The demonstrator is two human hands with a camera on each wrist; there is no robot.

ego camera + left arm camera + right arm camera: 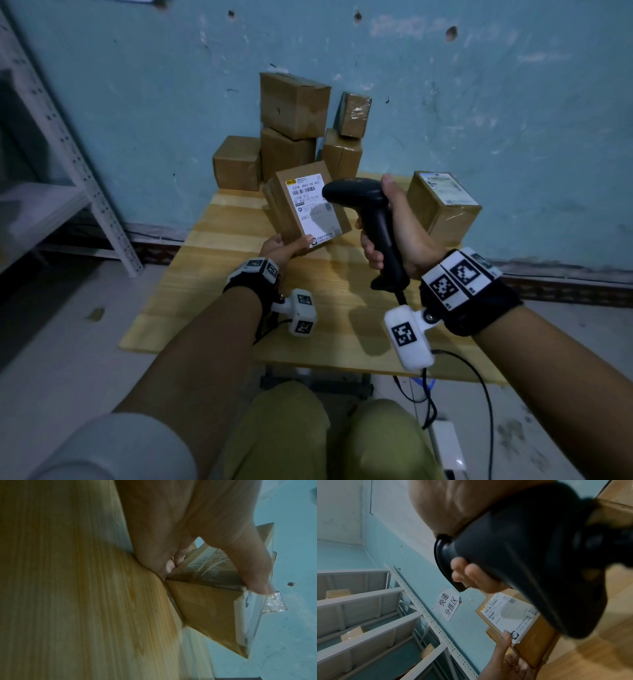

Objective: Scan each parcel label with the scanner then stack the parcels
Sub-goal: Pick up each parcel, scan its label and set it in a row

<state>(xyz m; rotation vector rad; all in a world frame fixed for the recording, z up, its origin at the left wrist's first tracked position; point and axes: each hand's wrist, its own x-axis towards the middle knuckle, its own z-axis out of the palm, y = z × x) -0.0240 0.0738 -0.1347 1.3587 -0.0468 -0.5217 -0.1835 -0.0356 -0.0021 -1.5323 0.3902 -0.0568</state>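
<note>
While the left hand (279, 247) is gripping a brown parcel (291, 212) by its lower corner and tilting it above the wooden table (239, 274), the right hand (397, 229) is clenching the handle of a black scanner (363, 212), whose head is sitting just beside the parcel's white label (313, 209). Behind them, a stack of parcels (294, 133) is leaning against the blue wall (479, 102), and another labelled parcel (442, 205) is resting on the table to the right.

Looking from the left wrist, the left hand (197, 527) is pinching the parcel (205, 608), with the thumb (254, 574) pressing on the labelled face's edge and the fingertips (171, 565) curling behind it, above the table (68, 588).

Seen from the right wrist, the right hand (471, 513) is wrapping its fingers (471, 577) round the scanner (530, 554), which is pointing toward the parcel (532, 642) and its label (508, 615); the left hand (505, 662) is holding that parcel from below. Grey shelving (368, 615) is holding a few small boxes (351, 632), and a paper sign (448, 604) is hanging on the wall (411, 568).
</note>
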